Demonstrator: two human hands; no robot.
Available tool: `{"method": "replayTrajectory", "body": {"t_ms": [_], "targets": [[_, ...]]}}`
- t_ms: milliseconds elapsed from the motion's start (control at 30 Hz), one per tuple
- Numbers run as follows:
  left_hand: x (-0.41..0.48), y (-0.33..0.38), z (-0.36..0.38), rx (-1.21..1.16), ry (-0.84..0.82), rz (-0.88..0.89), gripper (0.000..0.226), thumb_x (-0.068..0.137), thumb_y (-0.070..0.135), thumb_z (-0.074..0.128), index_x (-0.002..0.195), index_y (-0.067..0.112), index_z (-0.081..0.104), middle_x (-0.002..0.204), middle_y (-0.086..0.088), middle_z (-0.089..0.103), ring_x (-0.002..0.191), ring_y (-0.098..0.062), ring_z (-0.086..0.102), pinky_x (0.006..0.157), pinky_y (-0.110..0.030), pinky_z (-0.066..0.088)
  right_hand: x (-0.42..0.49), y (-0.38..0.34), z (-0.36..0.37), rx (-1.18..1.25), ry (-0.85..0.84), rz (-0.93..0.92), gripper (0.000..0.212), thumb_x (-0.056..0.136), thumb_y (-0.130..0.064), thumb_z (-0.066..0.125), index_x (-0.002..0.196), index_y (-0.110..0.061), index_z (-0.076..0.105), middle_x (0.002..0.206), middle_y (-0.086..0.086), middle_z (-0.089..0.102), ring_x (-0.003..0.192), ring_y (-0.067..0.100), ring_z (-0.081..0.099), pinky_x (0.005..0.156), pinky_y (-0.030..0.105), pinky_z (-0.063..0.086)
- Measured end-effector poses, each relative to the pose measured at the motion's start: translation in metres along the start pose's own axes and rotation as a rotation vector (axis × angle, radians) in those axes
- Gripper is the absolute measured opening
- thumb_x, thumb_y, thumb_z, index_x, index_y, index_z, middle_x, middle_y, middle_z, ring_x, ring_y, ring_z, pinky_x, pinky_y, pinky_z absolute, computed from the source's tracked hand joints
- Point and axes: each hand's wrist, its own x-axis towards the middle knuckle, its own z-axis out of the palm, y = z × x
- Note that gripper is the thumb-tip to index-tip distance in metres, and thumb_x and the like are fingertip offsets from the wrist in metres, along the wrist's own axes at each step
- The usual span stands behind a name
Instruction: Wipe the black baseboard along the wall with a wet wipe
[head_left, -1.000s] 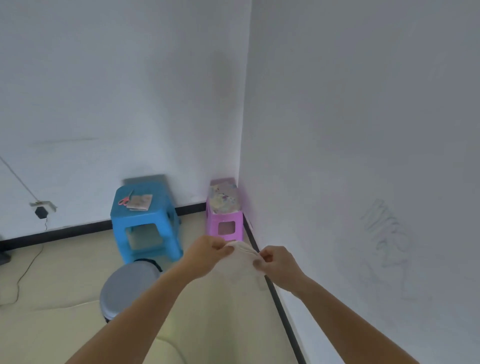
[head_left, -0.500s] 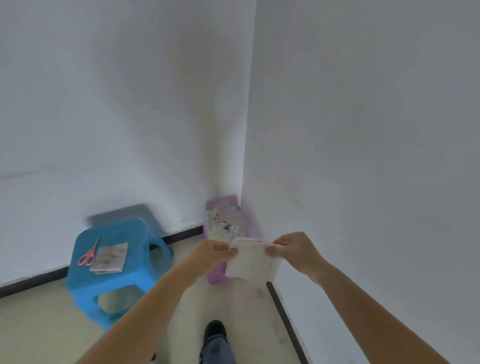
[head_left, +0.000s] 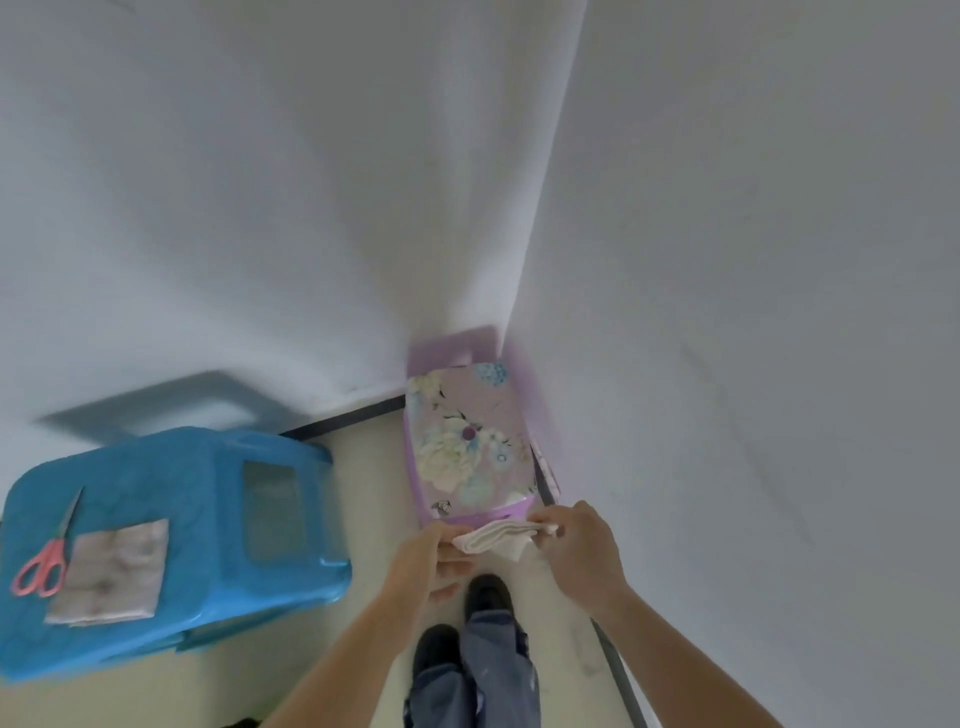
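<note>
white folded wet wipe (head_left: 493, 539) pinched between both hands.

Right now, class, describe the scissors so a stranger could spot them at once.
Find the blue stool left of the room's corner. On its top lie the scissors, beside a pale square cloth. Only they have pink handles.

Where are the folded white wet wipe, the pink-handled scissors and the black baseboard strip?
folded white wet wipe (head_left: 493, 540): head view, middle of its folded layers.
pink-handled scissors (head_left: 56, 545): head view, pink handle just below the pivot.
black baseboard strip (head_left: 345, 417): head view, back-wall stretch left of the corner.
</note>
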Motion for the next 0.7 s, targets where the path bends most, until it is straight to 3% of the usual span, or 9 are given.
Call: {"method": "replayTrajectory", "body": {"t_ms": [67, 200, 300, 367, 467, 533, 567, 633, 700], "targets": [[0.043, 0.003, 0.003, 0.048, 0.059, -0.026, 0.02, 0.091, 0.021, 0.05, 0.09, 0.011, 0.068, 0.087, -0.008, 0.07, 0.078, -0.02, 0.062, 0.073, -0.031, 0.045, 0.036, 0.009, 0.016, 0.042, -0.073, 0.019, 0.019, 0.085, -0.013, 0.061, 0.095, -0.021, 0.076, 0.09, -0.001, 0.072, 0.087, 0.017, 0.066, 0.075, 0.024, 0.05], [0.118, 0.011, 0.007, 0.207, 0.107, 0.012, 0.008, 0.085, 0.008, 0.061, 0.085, 0.015, 0.066, 0.076, -0.003, 0.063, 0.07, -0.015, 0.057, 0.06, -0.024, 0.044, 0.104, 0.027, 0.043, 0.073, -0.135, 0.096, 0.019, 0.083, -0.009, 0.053, 0.088, -0.009, 0.071, 0.082, 0.009, 0.07, 0.078, 0.03, 0.065, 0.073, 0.041, 0.056], [0.158, 0.025, 0.009, 0.238, 0.108, 0.088, 0.021, 0.081, 0.0, 0.063, 0.096, 0.014, 0.066, 0.077, -0.003, 0.059, 0.07, -0.017, 0.055, 0.071, -0.031, 0.051, 0.144, 0.032, 0.054, 0.083, -0.097, 0.05, 0.023, 0.086, -0.004, 0.051, 0.096, -0.013, 0.069, 0.084, 0.0, 0.066, 0.079, 0.019, 0.061, 0.063, 0.017, 0.048], [0.181, 0.036, 0.008, 0.196, 0.121, 0.135, 0.024, 0.082, -0.002, 0.062, 0.09, 0.019, 0.067, 0.078, -0.001, 0.059, 0.07, -0.017, 0.056, 0.076, -0.034, 0.053, 0.165, 0.032, 0.059, 0.108, -0.018, 0.009, 0.028, 0.091, -0.006, 0.05, 0.109, -0.019, 0.067, 0.094, -0.006, 0.065, 0.082, 0.008, 0.059, 0.061, 0.006, 0.04], [0.21, 0.037, 0.007, 0.168, 0.149, 0.166, 0.028, 0.085, -0.002, 0.057, 0.088, 0.022, 0.07, 0.074, 0.002, 0.057, 0.064, -0.014, 0.052, 0.066, -0.028, 0.05, 0.186, 0.037, 0.074, 0.145, 0.032, 0.013, 0.033, 0.093, -0.007, 0.048, 0.12, -0.02, 0.062, 0.104, -0.005, 0.065, 0.087, 0.006, 0.058, 0.067, 0.005, 0.043], [0.224, 0.023, 0.005, 0.256, 0.153, 0.124, 0.032, 0.088, -0.002, 0.051, 0.103, 0.02, 0.069, 0.085, -0.001, 0.061, 0.065, -0.013, 0.052, 0.057, -0.018, 0.047, 0.191, 0.047, 0.091, 0.078, -0.102, 0.085, 0.043, 0.093, -0.007, 0.045, 0.133, -0.022, 0.052, 0.114, -0.001, 0.062, 0.099, 0.011, 0.058, 0.081, 0.014, 0.047], [0.23, 0.014, 0.003, 0.31, 0.144, 0.098, 0.035, 0.089, 0.0, 0.05, 0.114, 0.019, 0.065, 0.098, -0.004, 0.062, 0.072, -0.014, 0.056, 0.059, -0.016, 0.048, 0.191, 0.055, 0.1, 0.016, -0.192, 0.128, 0.05, 0.093, -0.008, 0.044, 0.141, -0.023, 0.044, 0.124, 0.0, 0.059, 0.109, 0.015, 0.056, 0.09, 0.023, 0.048], [0.235, -0.005, -0.002, 0.431, 0.108, 0.039, 0.044, 0.09, 0.004, 0.05, 0.13, 0.021, 0.054, 0.126, -0.007, 0.056, 0.101, -0.021, 0.059, 0.084, -0.027, 0.051, 0.186, 0.067, 0.113, -0.171, -0.359, 0.158, 0.062, 0.091, -0.01, 0.043, 0.149, -0.025, 0.027, 0.14, 0.003, 0.048, 0.125, 0.022, 0.049, 0.102, 0.035, 0.043], [0.235, -0.011, -0.006, 0.487, 0.12, -0.005, 0.047, 0.091, 0.007, 0.051, 0.136, 0.02, 0.048, 0.137, -0.006, 0.049, 0.118, -0.025, 0.052, 0.102, -0.038, 0.043, 0.187, 0.068, 0.118, -0.218, -0.369, 0.177, 0.064, 0.091, -0.011, 0.043, 0.15, -0.025, 0.023, 0.144, 0.004, 0.044, 0.129, 0.024, 0.045, 0.106, 0.038, 0.039]]}}
